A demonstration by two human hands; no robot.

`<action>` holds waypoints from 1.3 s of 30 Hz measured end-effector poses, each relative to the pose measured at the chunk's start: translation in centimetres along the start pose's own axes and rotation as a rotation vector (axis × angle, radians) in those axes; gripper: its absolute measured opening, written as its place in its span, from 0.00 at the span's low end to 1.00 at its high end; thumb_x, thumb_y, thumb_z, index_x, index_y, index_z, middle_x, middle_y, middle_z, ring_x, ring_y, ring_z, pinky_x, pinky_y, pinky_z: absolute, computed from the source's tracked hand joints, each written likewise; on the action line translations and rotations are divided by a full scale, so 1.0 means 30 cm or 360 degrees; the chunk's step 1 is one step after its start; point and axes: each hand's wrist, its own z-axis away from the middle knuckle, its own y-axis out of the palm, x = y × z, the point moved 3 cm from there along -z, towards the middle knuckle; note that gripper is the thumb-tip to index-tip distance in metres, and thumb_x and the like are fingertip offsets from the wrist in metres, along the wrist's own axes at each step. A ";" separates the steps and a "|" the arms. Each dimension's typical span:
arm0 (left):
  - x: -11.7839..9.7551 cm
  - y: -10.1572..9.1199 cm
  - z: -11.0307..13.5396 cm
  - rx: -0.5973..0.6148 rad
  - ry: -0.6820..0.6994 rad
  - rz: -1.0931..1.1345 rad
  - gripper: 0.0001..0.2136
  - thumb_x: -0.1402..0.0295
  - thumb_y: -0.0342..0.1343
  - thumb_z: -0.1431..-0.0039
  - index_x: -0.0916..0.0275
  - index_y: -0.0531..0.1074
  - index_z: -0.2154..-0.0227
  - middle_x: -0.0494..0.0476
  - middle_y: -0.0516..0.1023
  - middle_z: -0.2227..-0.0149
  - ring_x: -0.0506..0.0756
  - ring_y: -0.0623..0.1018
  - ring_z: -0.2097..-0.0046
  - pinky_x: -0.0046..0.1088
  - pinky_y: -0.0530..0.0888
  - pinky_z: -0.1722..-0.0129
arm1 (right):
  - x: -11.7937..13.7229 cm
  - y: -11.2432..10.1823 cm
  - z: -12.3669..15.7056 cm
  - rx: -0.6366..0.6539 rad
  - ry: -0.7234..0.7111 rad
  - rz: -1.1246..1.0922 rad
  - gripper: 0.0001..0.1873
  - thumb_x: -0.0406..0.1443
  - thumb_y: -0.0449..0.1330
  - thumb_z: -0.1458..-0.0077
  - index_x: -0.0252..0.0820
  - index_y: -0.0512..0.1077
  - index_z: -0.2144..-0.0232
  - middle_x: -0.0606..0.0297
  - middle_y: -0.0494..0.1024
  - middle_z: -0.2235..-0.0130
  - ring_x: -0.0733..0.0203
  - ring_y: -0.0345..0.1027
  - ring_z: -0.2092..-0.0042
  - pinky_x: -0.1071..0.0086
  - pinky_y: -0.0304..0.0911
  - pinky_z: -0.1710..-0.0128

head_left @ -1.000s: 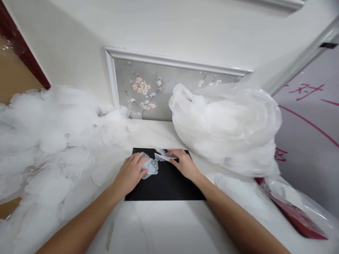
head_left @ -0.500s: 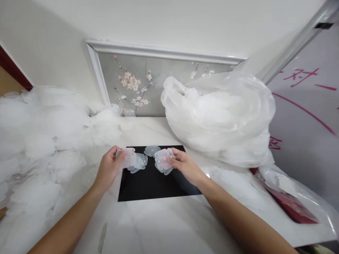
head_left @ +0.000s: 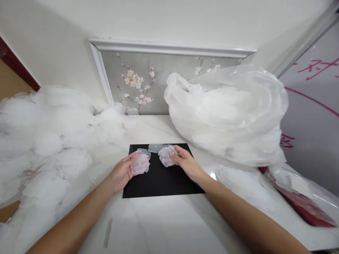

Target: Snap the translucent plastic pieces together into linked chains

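Note:
My left hand (head_left: 122,173) grips a small stack of translucent plastic pieces (head_left: 139,164) over the left part of a black mat (head_left: 161,183). My right hand (head_left: 186,164) pinches a second small stack of the same translucent pieces (head_left: 166,156) just above the mat's far half. Both stacks face me, a few centimetres apart. One more translucent piece (head_left: 155,147) lies flat on the mat's far edge, between and behind the two hands.
A big heap of loose translucent pieces (head_left: 45,141) covers the white table's left side. A bulging white plastic bag (head_left: 227,113) stands at the right rear. A framed blossom picture (head_left: 148,84) leans on the wall. A red packet in clear plastic (head_left: 304,203) lies at the right edge.
Both hands lifted their stacks off the mat. The left hand swung out left, then came back over the mat, so the stacks are now close together.

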 end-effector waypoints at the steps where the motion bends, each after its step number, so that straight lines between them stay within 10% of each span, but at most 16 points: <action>1: 0.000 0.002 0.000 0.0019 -0.0026 0.0035 0.14 0.64 0.51 0.35 0.67 0.73 0.54 0.68 0.79 0.51 0.64 0.79 0.50 0.41 0.74 0.48 | 0.000 0.011 0.010 0.0050 0.0045 -0.0050 0.18 0.48 0.67 0.51 0.42 0.70 0.66 0.65 0.77 0.68 0.59 0.72 0.67 0.64 0.69 0.66; 13: -0.004 0.011 0.004 0.0176 -0.0202 0.0207 0.24 0.50 0.46 0.36 0.65 0.71 0.52 0.70 0.78 0.50 0.66 0.78 0.49 0.53 0.70 0.48 | -0.035 0.059 0.042 0.0296 0.0411 -0.0487 0.22 0.49 0.61 0.45 0.39 0.72 0.56 0.60 0.77 0.64 0.59 0.75 0.64 0.65 0.76 0.67; 18: 0.001 0.008 0.004 0.0198 -0.0204 0.0192 0.25 0.48 0.45 0.36 0.65 0.70 0.51 0.71 0.76 0.47 0.67 0.75 0.45 0.53 0.69 0.46 | -0.019 0.045 0.060 0.0462 0.0098 0.0131 0.39 0.27 0.60 0.52 0.54 0.56 0.39 0.62 0.71 0.44 0.59 0.75 0.57 0.58 0.73 0.55; 21: 0.005 0.004 0.003 0.0211 -0.0209 0.0184 0.26 0.47 0.44 0.37 0.65 0.70 0.50 0.71 0.75 0.46 0.67 0.76 0.46 0.53 0.69 0.46 | 0.006 0.033 0.073 0.0390 -0.0306 0.0772 0.32 0.27 0.55 0.49 0.53 0.64 0.42 0.60 0.64 0.37 0.54 0.72 0.49 0.54 0.68 0.48; 28: -0.001 0.013 0.004 0.0250 -0.0206 0.0215 0.26 0.48 0.45 0.37 0.65 0.70 0.50 0.71 0.75 0.46 0.69 0.75 0.45 0.52 0.69 0.45 | 0.055 0.012 0.067 -0.0020 -0.0360 0.0875 0.09 0.42 0.60 0.44 0.45 0.77 0.70 0.60 0.80 0.57 0.50 0.72 0.53 0.57 0.65 0.51; 34: -0.003 0.017 0.007 0.0258 -0.0190 0.0188 0.26 0.48 0.44 0.36 0.65 0.71 0.51 0.71 0.76 0.47 0.66 0.76 0.46 0.48 0.70 0.46 | 0.007 0.034 0.057 0.0198 0.0156 0.0040 0.15 0.42 0.66 0.51 0.42 0.68 0.66 0.67 0.77 0.70 0.62 0.70 0.69 0.64 0.66 0.62; 39: -0.009 0.022 0.007 0.0224 -0.0198 0.0175 0.26 0.49 0.41 0.35 0.65 0.71 0.51 0.69 0.78 0.51 0.64 0.76 0.47 0.47 0.72 0.47 | 0.003 0.031 0.050 0.0388 0.0259 -0.0005 0.21 0.37 0.65 0.51 0.42 0.67 0.55 0.69 0.76 0.70 0.65 0.69 0.71 0.67 0.64 0.63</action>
